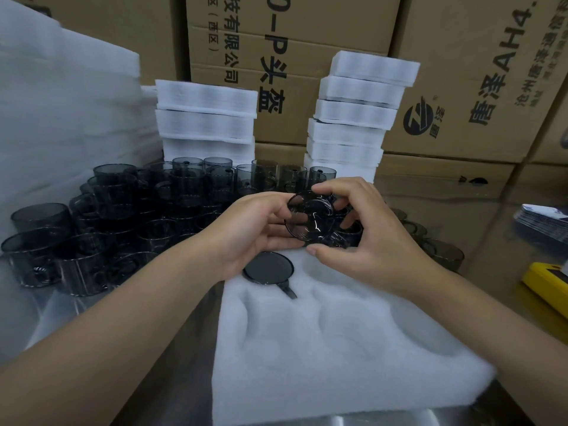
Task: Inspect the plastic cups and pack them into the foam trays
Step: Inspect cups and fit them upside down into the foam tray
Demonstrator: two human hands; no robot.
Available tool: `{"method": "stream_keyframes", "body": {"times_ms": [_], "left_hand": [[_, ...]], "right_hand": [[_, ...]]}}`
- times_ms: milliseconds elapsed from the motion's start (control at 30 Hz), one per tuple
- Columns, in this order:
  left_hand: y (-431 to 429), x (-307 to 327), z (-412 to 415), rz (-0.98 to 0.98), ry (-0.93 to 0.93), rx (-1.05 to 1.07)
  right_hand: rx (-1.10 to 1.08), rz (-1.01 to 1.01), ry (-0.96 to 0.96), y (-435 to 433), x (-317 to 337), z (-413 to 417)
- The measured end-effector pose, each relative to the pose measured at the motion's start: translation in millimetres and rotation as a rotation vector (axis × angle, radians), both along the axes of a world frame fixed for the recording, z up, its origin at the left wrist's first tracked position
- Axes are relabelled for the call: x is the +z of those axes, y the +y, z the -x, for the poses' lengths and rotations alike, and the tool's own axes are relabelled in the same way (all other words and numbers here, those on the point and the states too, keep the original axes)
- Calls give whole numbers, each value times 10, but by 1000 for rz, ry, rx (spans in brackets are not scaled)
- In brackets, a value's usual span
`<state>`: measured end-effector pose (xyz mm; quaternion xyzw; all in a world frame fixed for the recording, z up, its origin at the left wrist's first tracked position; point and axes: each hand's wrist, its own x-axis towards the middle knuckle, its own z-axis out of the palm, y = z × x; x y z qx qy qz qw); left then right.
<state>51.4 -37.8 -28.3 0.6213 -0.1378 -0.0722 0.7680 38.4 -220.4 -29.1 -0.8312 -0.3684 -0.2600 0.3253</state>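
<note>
Smoky plastic cup [310, 218], mid-frame, is gripped by both hands: left hand [256, 229] and right hand [365, 232] curl round its rim. Below lies the foam tray [338, 348], one cup [268, 269] seated in its upper-left pocket.

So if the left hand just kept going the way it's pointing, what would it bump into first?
The smoky plastic cup. The left hand points to the right and its fingers are touching the cup now. Just past the cup is the right hand, which probably comes next, though depth is hard to judge here.
</note>
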Motion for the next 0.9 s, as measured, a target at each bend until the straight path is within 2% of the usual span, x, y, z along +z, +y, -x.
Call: {"method": "stream_keyframes", "body": {"times_ms": [167, 567, 700, 900], "left_hand": [[-1, 8, 29, -57, -47, -27], [-10, 38, 59, -80, -38, 5], [-62, 51, 69, -163, -20, 109], [-90, -2, 62, -446, -186, 287]], "right_hand": [[8, -26, 69, -11, 19, 24], [60, -242, 364, -11, 18, -18], [159, -342, 500, -52, 42, -37], [216, -181, 563, -70, 43, -3]]}}
